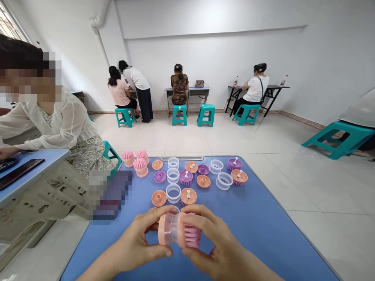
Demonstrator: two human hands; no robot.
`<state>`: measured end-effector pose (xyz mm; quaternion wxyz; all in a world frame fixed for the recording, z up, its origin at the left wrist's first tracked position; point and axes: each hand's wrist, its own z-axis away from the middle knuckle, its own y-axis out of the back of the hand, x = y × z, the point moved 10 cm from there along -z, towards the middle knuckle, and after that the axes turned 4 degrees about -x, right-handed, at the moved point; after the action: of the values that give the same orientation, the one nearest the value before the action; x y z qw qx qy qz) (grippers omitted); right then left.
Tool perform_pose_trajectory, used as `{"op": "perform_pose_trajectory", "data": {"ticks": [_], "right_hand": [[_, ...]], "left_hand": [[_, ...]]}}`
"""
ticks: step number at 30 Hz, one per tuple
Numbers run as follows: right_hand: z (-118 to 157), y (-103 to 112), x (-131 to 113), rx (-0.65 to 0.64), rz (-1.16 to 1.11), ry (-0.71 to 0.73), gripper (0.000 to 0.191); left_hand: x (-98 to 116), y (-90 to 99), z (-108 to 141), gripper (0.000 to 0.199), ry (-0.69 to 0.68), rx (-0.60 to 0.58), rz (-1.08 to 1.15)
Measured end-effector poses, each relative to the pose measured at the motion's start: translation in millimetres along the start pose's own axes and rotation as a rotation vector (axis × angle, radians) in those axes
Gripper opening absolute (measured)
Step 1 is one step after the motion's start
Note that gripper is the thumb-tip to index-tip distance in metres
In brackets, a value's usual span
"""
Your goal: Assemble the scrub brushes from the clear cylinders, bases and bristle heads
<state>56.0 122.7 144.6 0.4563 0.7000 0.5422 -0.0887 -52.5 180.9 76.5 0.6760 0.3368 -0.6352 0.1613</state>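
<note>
A brush with orange ends, a clear middle ring and pink bristles lies sideways between my hands, above the blue table. My left hand grips its smooth orange end on the left. On the right, my right hand holds the bristle end between thumb and fingers. Beyond them stand clear rings, orange caps, purple caps and bristle heads with white pins. Three pink-bristled brushes stand at the table's back left.
At the left, a person in a white top sits by another blue desk with a phone on it. A dark, partly blurred object is at my table's left edge. Several people and teal stools are near the far wall.
</note>
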Motion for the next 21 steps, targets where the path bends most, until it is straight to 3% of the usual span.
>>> {"op": "perform_pose_trajectory", "data": {"ticks": [4, 10, 14, 18, 21], "right_hand": [[-1, -1, -2, -0.016, -0.029, 0.017, 0.045], [-4, -5, -6, -0.064, -0.042, 0.046, 0.037], [0, -7, 14, -0.054, -0.005, -0.095, 0.032], [4, -10, 34, -0.040, 0.004, -0.227, 0.026], [5, -13, 37, -0.053, -0.039, -0.257, 0.037]], "left_hand": [[-4, -2.1, -1, 0.065, 0.028, -0.020, 0.094], [-7, -12.3, -3, 0.067, 0.071, -0.141, 0.195], [8, -0.1, -1, 0.061, -0.085, 0.022, -0.158], [32, -10.7, 8, 0.059, -0.370, 0.084, -0.575], [30, -8.4, 7, 0.061, -0.336, 0.113, -0.586]]}}
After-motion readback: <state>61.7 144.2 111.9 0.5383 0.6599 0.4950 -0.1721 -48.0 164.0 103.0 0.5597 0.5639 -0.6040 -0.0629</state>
